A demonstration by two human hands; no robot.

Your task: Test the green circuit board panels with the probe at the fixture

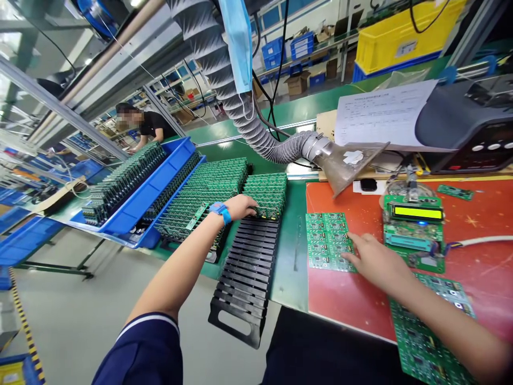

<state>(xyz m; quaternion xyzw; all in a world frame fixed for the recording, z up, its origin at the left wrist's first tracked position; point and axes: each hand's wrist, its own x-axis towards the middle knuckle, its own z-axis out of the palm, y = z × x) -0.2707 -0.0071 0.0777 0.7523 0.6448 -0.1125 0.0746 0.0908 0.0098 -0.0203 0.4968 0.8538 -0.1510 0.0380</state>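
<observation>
Left hand (241, 207) at left end of crosswise racked board (267, 213), can't tell grip; right hand (372, 259), fingers parted, nearer panel (325, 241), at right edge.

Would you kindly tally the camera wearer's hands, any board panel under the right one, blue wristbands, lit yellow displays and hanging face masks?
Hands: 2 (left hand, right hand)
Board panel under the right hand: 1
Blue wristband: 1
Lit yellow display: 1
Hanging face mask: 1
Total: 6

A head-worn camera looks forward and down from close above the green workbench (288, 272).
</observation>
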